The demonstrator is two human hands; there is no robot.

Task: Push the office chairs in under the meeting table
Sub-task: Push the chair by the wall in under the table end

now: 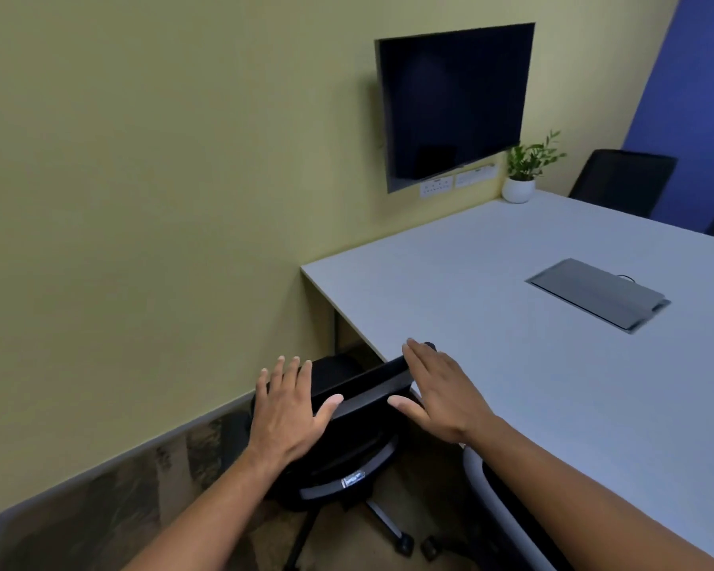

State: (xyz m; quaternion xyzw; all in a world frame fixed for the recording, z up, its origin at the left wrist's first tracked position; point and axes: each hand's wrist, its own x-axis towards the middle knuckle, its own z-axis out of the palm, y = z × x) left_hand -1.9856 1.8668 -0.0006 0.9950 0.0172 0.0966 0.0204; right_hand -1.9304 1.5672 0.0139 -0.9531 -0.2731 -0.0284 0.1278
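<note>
While both forearms reach forward:
Left hand [289,410]: flat, fingers spread, palm on backrest top, gripping nothing.
Right hand [437,389]: likewise flat, ungripped.
Black mesh office chair [347,438]: at pale grey meeting table [512,323] corner, seat partly under.

Matt, smooth pale-grey laminate on the desk [491,290], with a brushed metal-looking flap [598,292] set flush. Black matt plastic and mesh-like cloth on the office chair [359,410], shiny metal on its legs. Glossy dark screen [454,96]; smooth white pot [518,190]; matt painted wall [182,158].
</note>
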